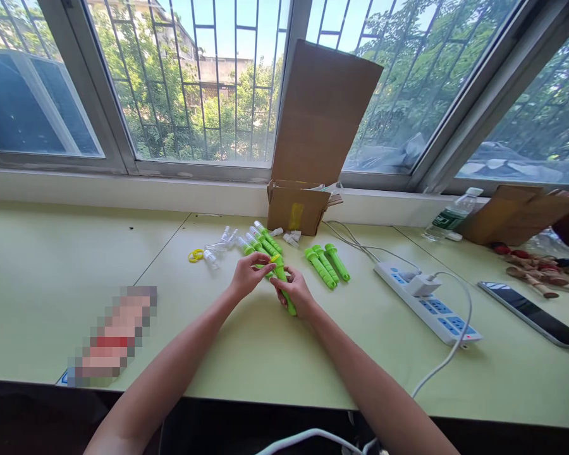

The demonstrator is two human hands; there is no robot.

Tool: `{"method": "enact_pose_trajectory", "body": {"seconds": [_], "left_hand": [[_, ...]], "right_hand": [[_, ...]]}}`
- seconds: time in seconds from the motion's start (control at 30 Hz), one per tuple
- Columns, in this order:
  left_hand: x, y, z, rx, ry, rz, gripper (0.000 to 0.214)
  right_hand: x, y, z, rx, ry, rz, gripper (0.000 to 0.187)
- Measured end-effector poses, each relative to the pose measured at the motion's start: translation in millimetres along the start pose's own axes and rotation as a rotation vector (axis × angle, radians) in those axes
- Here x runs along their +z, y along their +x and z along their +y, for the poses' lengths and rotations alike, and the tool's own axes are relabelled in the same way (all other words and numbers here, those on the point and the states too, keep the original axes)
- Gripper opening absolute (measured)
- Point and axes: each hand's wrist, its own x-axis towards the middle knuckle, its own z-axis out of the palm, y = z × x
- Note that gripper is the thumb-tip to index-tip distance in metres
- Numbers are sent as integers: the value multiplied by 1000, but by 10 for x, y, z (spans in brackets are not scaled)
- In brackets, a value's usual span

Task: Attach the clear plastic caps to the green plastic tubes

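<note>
My right hand [296, 289] is closed around a bright green plastic tube [290, 307], tilted with its wider end away from me. At that end my left hand [250, 275] pinches a small yellow piece [274, 258], seemingly a ring, against or just above the opening. Just beyond my hands lie several green tubes with clear caps [262, 237], partly hidden by my left fingers. To their left are loose clear caps [212, 258] and some yellow rings [196, 255]. Right of my hands rest three green tubes without clear caps [323, 265].
An open cardboard box [291, 208] stands against the window sill, with small whitish pieces [291, 239] before it. On the right are a power strip [429, 306] with cables, a phone [533, 313], a bottle [450, 218] and wooden pieces [531, 275]. A blurred-out flat item [114, 338] lies front left.
</note>
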Motion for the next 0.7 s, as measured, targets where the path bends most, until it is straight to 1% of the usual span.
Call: {"method": "enact_pose_trajectory", "body": {"seconds": [0.1, 0.23, 0.37, 0.5, 0.7], "left_hand": [[3, 5, 9, -6, -15, -2, 29], [-5, 7, 19, 2, -31, 10, 31], [-14, 3, 12, 3, -19, 19, 30], [-22, 1, -13, 9, 14, 19, 30], [-18, -1, -40, 37, 20, 24, 31]], "right_hand": [[21, 12, 24, -11, 13, 43, 52], [5, 35, 21, -58, 18, 91, 47], [-33, 47, -3, -34, -37, 79, 43], [-29, 44, 12, -1, -140, 34, 39], [-13, 45, 49, -72, -257, 42, 39]]}}
